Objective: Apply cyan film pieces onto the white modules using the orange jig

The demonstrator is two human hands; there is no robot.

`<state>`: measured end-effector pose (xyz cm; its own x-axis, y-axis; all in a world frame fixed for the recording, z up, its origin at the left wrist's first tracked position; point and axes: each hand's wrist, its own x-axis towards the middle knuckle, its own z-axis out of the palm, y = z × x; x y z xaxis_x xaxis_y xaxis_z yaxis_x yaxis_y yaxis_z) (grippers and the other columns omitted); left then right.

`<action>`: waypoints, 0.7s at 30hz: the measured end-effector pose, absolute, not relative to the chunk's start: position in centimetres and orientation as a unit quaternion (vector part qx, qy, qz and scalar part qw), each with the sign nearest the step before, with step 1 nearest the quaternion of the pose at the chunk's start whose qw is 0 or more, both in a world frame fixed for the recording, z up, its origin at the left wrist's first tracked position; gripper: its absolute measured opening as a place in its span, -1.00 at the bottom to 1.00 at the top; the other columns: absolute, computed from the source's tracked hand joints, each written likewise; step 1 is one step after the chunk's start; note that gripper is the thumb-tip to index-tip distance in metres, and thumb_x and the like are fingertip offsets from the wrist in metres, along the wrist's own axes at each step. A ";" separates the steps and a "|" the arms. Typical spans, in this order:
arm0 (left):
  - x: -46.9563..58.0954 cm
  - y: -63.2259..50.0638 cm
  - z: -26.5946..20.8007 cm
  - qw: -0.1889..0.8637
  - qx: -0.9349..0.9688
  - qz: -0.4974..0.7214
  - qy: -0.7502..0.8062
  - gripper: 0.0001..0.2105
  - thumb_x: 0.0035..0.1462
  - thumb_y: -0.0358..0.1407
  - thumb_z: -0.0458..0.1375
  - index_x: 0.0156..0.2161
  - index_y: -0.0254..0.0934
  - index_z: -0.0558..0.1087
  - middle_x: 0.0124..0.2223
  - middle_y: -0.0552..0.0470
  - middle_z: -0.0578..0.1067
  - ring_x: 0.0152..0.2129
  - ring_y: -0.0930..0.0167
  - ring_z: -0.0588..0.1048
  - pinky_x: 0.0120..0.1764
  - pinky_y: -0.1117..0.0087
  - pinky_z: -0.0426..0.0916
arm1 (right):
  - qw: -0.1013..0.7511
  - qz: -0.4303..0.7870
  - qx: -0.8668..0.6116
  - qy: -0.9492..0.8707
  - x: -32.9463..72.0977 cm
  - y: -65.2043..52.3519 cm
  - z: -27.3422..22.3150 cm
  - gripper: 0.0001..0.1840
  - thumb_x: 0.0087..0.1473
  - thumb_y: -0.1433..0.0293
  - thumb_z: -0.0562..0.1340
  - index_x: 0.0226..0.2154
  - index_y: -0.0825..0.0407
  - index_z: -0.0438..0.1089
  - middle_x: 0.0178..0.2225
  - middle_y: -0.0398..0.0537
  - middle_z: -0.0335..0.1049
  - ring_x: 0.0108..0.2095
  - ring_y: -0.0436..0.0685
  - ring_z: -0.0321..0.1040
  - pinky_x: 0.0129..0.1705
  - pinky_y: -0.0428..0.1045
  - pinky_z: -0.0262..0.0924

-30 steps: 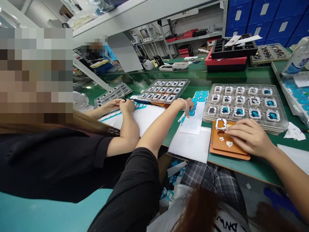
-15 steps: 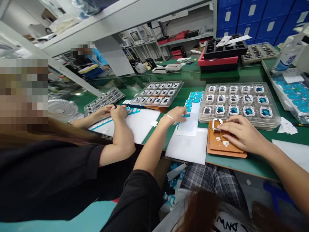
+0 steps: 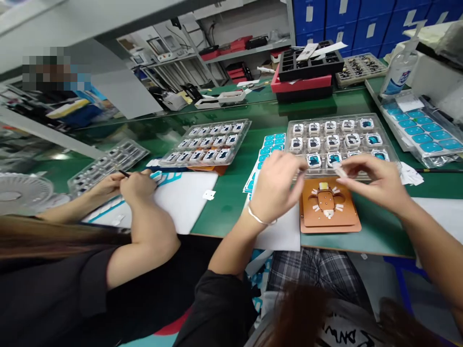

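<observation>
Raised over the foam pad, my left hand (image 3: 278,185) has its thumb and fingers curled together; anything between the tips is too blurred to make out. My right hand (image 3: 372,179) pinches a small white square frame (image 3: 339,170), seen nearly edge-on above an orange fixture plate (image 3: 311,218). On that plate a dark rounded outline is ringed by small white tabs, with a yellowish piece at its top. Behind both hands sits a clear plastic tray (image 3: 388,137) of white-framed parts, some with blue film. A sheet of blue stickers (image 3: 266,150) lies left of it, partly hidden by my left hand.
On the left, a co-worker's hands (image 3: 135,185) hold a dark thin tool over a white pad (image 3: 195,193). Another parts tray (image 3: 208,142) stands behind that pad. Black and red boxes (image 3: 304,77) are stacked at the back. A pump bottle (image 3: 400,72) stands back right.
My left hand has left the sticker sheet and come right, towards my right hand. My right hand has lifted the white frame off the orange plate. The view has swung right.
</observation>
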<state>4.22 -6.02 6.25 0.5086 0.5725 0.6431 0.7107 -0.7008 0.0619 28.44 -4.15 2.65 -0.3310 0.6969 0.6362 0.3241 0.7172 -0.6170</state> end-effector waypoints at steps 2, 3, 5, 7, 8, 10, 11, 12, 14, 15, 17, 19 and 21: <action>4.9 -6.2 4.8 0.093 -0.883 -0.343 -0.306 -0.84 0.21 -0.49 0.06 -0.15 -0.26 0.39 -0.22 0.02 0.53 -0.25 0.35 0.41 -0.16 0.27 0.34 | 0.507 0.299 -0.353 -0.727 29.5 -4.0 2.9 -0.70 0.01 0.29 0.40 -0.17 -0.07 0.42 -0.34 -0.15 0.40 -0.37 0.05 0.37 -0.34 -0.04 0.34; 5.2 -6.3 4.1 0.083 -0.893 -0.343 -0.281 -0.82 0.21 -0.50 0.07 -0.12 -0.26 0.41 -0.22 0.01 0.53 -0.25 0.35 0.40 -0.16 0.27 0.35 | 0.511 0.339 -0.360 -0.704 29.8 -4.1 3.0 -0.67 -0.02 0.28 0.42 -0.16 -0.09 0.42 -0.34 -0.16 0.39 -0.36 0.04 0.37 -0.32 -0.05 0.35; 5.6 -6.3 2.7 0.064 -0.904 -0.339 -0.251 -0.80 0.21 -0.49 0.08 -0.10 -0.24 0.44 -0.22 0.01 0.53 -0.25 0.35 0.38 -0.18 0.27 0.35 | 0.505 0.387 -0.367 -0.679 30.0 -4.2 3.4 -0.67 -0.03 0.26 0.43 -0.16 -0.11 0.45 -0.33 -0.16 0.40 -0.32 0.04 0.37 -0.29 -0.05 0.37; 5.8 -6.4 1.6 0.048 -0.908 -0.336 -0.244 -0.78 0.21 -0.50 0.08 -0.09 -0.23 0.45 -0.24 0.00 0.51 -0.27 0.36 0.37 -0.21 0.28 0.35 | 0.480 0.415 -0.369 -0.679 29.9 -4.5 3.8 -0.71 -0.01 0.24 0.41 -0.18 -0.09 0.49 -0.31 -0.13 0.43 -0.30 0.05 0.39 -0.28 -0.05 0.37; 5.8 -6.5 1.3 0.042 -0.909 -0.335 -0.244 -0.77 0.21 -0.51 0.07 -0.08 -0.23 0.45 -0.24 0.00 0.51 -0.28 0.36 0.37 -0.23 0.29 0.35 | 0.462 0.426 -0.371 -0.684 29.7 -4.6 3.9 -0.73 0.01 0.23 0.39 -0.20 -0.07 0.50 -0.31 -0.12 0.45 -0.31 0.06 0.40 -0.29 -0.05 0.37; 5.8 -6.5 0.9 0.025 -0.910 -0.332 -0.247 -0.72 0.21 -0.51 0.05 -0.02 -0.24 0.42 -0.25 -0.01 0.51 -0.29 0.36 0.38 -0.24 0.29 0.37 | 0.414 0.428 -0.377 -0.709 29.5 -4.9 4.1 -0.75 0.04 0.20 0.37 -0.23 -0.03 0.51 -0.35 -0.10 0.47 -0.35 0.05 0.42 -0.33 -0.05 0.36; 5.8 -6.5 0.9 0.012 -0.910 -0.331 -0.247 -0.70 0.21 -0.50 0.05 0.03 -0.25 0.39 -0.25 -0.02 0.51 -0.28 0.36 0.39 -0.23 0.29 0.39 | 0.388 0.413 -0.382 -0.729 29.5 -5.0 4.1 -0.75 0.04 0.20 0.36 -0.25 -0.02 0.50 -0.38 -0.11 0.47 -0.39 0.04 0.42 -0.37 -0.06 0.34; 5.7 -6.5 0.8 -0.005 -0.911 -0.331 -0.247 -0.68 0.21 -0.50 0.04 0.06 -0.27 0.35 -0.24 -0.02 0.52 -0.25 0.36 0.42 -0.20 0.27 0.41 | 0.362 0.389 -0.388 -0.753 29.5 -5.1 4.1 -0.76 0.05 0.20 0.36 -0.27 -0.01 0.48 -0.41 -0.12 0.47 -0.43 0.03 0.42 -0.41 -0.08 0.32; 5.6 -6.5 0.9 -0.041 -0.912 -0.329 -0.241 -0.67 0.23 -0.50 0.04 0.09 -0.29 0.30 -0.21 -0.02 0.55 -0.20 0.39 0.48 -0.05 0.23 0.43 | 0.313 0.331 -0.399 -0.796 29.7 -5.4 4.0 -0.78 0.07 0.21 0.35 -0.31 0.01 0.45 -0.49 -0.15 0.46 -0.50 0.01 0.39 -0.48 -0.10 0.23; 5.5 -6.5 1.0 -0.054 -0.914 -0.324 -0.236 -0.69 0.24 -0.49 0.04 0.08 -0.29 0.30 -0.19 -0.02 0.56 -0.18 0.41 0.51 0.04 0.20 0.40 | 0.292 0.307 -0.402 -0.812 29.7 -5.5 4.0 -0.79 0.08 0.21 0.34 -0.32 0.01 0.43 -0.52 -0.17 0.45 -0.53 0.00 0.38 -0.51 -0.10 0.19; 5.3 -6.5 1.2 -0.061 -0.923 -0.308 -0.222 -0.75 0.28 -0.45 0.05 0.04 -0.29 0.32 -0.15 -0.01 0.58 -0.17 0.45 0.55 0.20 0.13 0.28 | 0.259 0.286 -0.403 -0.830 29.8 -5.7 3.9 -0.80 0.12 0.22 0.31 -0.33 0.01 0.40 -0.57 -0.20 0.43 -0.57 -0.01 0.36 -0.53 -0.11 0.13; 5.1 -6.6 1.5 -0.049 -0.932 -0.296 -0.205 -0.81 0.31 -0.35 0.08 0.00 -0.30 0.37 -0.14 -0.02 0.60 -0.16 0.44 0.57 0.29 0.07 0.16 | 0.235 0.291 -0.395 -0.839 29.8 -5.9 3.8 -0.83 0.16 0.24 0.27 -0.32 0.01 0.40 -0.59 -0.21 0.42 -0.59 -0.02 0.35 -0.56 -0.12 0.10; 4.9 -6.7 1.7 -0.034 -0.938 -0.292 -0.182 -0.82 0.32 -0.27 0.09 -0.06 -0.31 0.42 -0.16 -0.01 0.61 -0.13 0.41 0.58 0.33 0.04 0.07 | 0.232 0.303 -0.376 -0.845 29.9 -5.8 3.8 -0.83 0.19 0.25 0.24 -0.31 0.02 0.41 -0.61 -0.23 0.39 -0.62 -0.04 0.31 -0.58 -0.12 0.08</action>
<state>4.92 -6.66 1.75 0.7634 0.3609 0.5357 0.3214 -0.9316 0.1697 29.90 -5.75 3.83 -0.6101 0.7752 0.1640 0.4942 0.5341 -0.6859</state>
